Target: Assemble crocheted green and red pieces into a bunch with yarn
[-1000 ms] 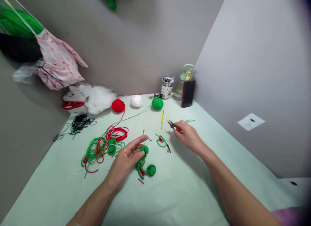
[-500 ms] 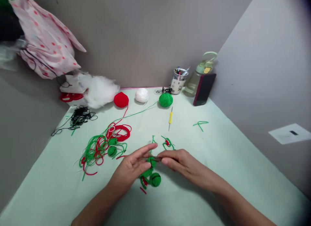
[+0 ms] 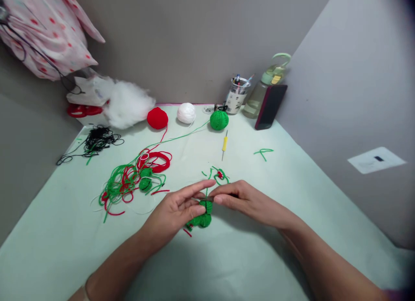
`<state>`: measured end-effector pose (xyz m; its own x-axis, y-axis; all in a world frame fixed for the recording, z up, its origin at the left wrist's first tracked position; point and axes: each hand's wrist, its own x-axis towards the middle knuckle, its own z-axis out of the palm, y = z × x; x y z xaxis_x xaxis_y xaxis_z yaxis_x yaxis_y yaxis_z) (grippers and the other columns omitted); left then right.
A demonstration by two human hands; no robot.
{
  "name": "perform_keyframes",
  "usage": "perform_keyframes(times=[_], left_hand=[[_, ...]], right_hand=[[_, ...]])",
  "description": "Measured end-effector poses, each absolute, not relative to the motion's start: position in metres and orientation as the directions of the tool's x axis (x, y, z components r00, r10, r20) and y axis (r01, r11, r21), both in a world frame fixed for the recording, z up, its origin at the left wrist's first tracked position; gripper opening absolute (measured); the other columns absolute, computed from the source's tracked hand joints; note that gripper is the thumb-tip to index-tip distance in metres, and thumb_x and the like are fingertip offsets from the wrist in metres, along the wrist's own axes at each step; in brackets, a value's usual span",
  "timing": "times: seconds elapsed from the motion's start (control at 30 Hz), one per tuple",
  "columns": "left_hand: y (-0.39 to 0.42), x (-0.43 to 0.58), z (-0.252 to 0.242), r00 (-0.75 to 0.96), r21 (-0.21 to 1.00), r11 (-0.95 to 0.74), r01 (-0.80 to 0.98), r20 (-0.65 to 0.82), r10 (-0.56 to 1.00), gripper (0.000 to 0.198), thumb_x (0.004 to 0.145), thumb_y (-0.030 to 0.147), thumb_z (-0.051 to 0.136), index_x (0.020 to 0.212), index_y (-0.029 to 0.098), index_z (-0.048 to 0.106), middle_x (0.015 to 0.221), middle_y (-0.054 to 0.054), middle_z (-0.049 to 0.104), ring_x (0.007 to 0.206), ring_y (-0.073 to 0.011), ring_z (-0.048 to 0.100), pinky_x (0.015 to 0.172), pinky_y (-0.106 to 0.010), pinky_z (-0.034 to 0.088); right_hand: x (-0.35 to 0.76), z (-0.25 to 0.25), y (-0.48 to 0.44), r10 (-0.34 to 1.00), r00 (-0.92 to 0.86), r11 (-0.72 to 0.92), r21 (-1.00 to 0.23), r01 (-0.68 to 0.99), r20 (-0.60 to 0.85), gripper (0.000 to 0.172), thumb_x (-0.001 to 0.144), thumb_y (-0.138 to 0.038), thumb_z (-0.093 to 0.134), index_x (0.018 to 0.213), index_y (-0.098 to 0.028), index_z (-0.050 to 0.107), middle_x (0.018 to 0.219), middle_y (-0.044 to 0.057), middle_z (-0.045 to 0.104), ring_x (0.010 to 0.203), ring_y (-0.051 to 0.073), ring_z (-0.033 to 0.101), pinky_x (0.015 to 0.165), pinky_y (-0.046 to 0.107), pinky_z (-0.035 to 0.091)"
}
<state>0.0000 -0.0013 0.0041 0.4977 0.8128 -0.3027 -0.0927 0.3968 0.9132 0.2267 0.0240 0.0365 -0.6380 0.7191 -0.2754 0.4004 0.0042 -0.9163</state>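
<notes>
My left hand point(image 3: 181, 210) holds a green crocheted piece point(image 3: 205, 215) with rounded lobes and dark lines, its thumb on the front and its forefinger stretched above. My right hand point(image 3: 241, 199) is closed round a thin dark metal tool point(image 3: 207, 199), which lies across the top of the green piece. A strand of green yarn rises from the piece between the hands. Just beyond the fingers lies a small red and green piece point(image 3: 220, 175). A short red yarn scrap point(image 3: 187, 232) rests below my left hand.
Tangled green and red yarn point(image 3: 125, 180) lies at the left, with black yarn point(image 3: 100, 140) behind it. Red point(image 3: 157, 118), white point(image 3: 186, 113) and green balls point(image 3: 219, 120), a yellow-handled hook point(image 3: 225, 144), a pen cup point(image 3: 236, 98), a bottle point(image 3: 259, 96) and a phone point(image 3: 271, 106) stand or lie farther back.
The view has shifted, so the table objects sit higher in the picture. The green piece has turned in my left hand, and its round lobe has moved in closer beneath the fingers.
</notes>
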Motion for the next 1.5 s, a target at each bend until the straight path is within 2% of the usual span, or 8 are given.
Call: perform_keyframes(times=[0.37,0.57,0.7,0.87,1.07,1.17,1.33,1.5], left_hand=[[-0.002,-0.002,0.008,0.41,0.971,0.206,-0.12,-0.14,0.901,0.048,0.088,0.035,0.066,0.135,0.029,0.061,0.124,-0.005,0.066,0.101,-0.0164,0.058,0.092,-0.028,0.043],[-0.004,0.008,0.008,0.369,0.91,0.305,-0.282,-0.191,0.91,0.05,0.083,0.033,0.073,0.131,0.023,0.062,0.141,-0.008,0.058,0.109,-0.0174,0.061,0.091,-0.026,0.046],[-0.005,0.012,0.003,0.387,0.906,0.315,-0.284,-0.192,0.902,0.047,0.079,0.033,0.077,0.122,0.018,0.067,0.135,-0.011,0.063,0.117,-0.0222,0.061,0.096,-0.028,0.046],[0.005,0.002,-0.012,0.22,0.986,0.126,-0.11,-0.1,0.97,0.051,0.085,0.046,0.068,0.127,0.018,0.063,0.132,-0.012,0.065,0.106,-0.0235,0.068,0.097,-0.036,0.049],[0.01,-0.006,-0.019,0.165,0.967,-0.13,0.221,0.094,0.982,0.051,0.09,0.043,0.059,0.134,0.018,0.058,0.116,-0.013,0.072,0.109,-0.0256,0.067,0.098,-0.041,0.05],[0.009,-0.007,-0.02,0.168,0.893,-0.252,0.372,0.202,0.965,0.043,0.092,0.038,0.057,0.131,0.022,0.062,0.129,-0.011,0.067,0.116,-0.0249,0.063,0.103,-0.042,0.047],[0.01,-0.007,-0.02,0.125,0.821,-0.33,0.465,0.308,0.943,0.039,0.092,0.034,0.055,0.128,0.021,0.064,0.135,-0.01,0.064,0.127,-0.0241,0.056,0.11,-0.042,0.041],[0.012,0.001,-0.008,0.104,0.827,-0.3,0.475,0.286,0.953,0.043,0.093,0.033,0.052,0.133,0.018,0.06,0.141,-0.011,0.059,0.132,-0.0233,0.052,0.114,-0.041,0.036]], right_hand=[[0.231,0.027,0.028,0.875,-0.48,-0.012,-0.994,0.104,-0.061,0.055,0.098,-0.06,0.037,0.104,-0.015,0.068,0.057,-0.007,0.029,0.053,0.01,0.022,0.052,0.025,0.022],[0.21,0.019,0.017,0.894,-0.449,0.075,-0.983,0.166,-0.008,0.045,0.073,-0.041,0.08,0.109,-0.017,0.068,0.062,-0.008,0.027,0.059,0.009,0.025,0.055,0.024,0.023],[0.203,0.015,0.013,0.876,-0.482,0.097,-0.989,0.112,0.031,0.037,0.075,-0.041,0.077,0.101,-0.016,0.068,0.072,-0.003,0.05,0.065,0.011,0.039,0.062,0.025,0.033],[0.208,0.017,0.017,0.909,-0.417,0.112,-0.97,0.216,0.012,0.035,0.08,-0.048,0.071,0.084,-0.016,0.06,0.069,-0.003,0.054,0.063,0.01,0.042,0.058,0.023,0.032],[0.218,0.025,0.024,0.846,-0.531,0.131,-0.952,0.277,-0.038,0.047,0.086,-0.054,0.062,0.114,-0.016,0.062,0.079,0.001,0.061,0.063,0.011,0.047,0.051,0.021,0.032],[0.234,0.028,0.035,0.912,-0.402,0.294,-0.82,0.492,0.086,0.043,0.098,-0.049,0.044,0.12,-0.017,0.062,0.093,0.007,0.07,0.079,0.017,0.058,0.064,0.025,0.042],[0.264,0.017,0.055,0.982,-0.138,0.167,-0.263,0.95,0.125,0.026,0.096,-0.029,0.05,0.104,-0.015,0.07,0.1,0.015,0.07,0.092,0.026,0.062,0.076,0.034,0.043],[0.254,0.008,0.053,0.951,-0.272,0.299,-0.208,0.931,0.148,0.023,0.094,-0.017,0.052,0.109,-0.017,0.07,0.114,0.013,0.066,0.109,0.025,0.058,0.086,0.031,0.041]])
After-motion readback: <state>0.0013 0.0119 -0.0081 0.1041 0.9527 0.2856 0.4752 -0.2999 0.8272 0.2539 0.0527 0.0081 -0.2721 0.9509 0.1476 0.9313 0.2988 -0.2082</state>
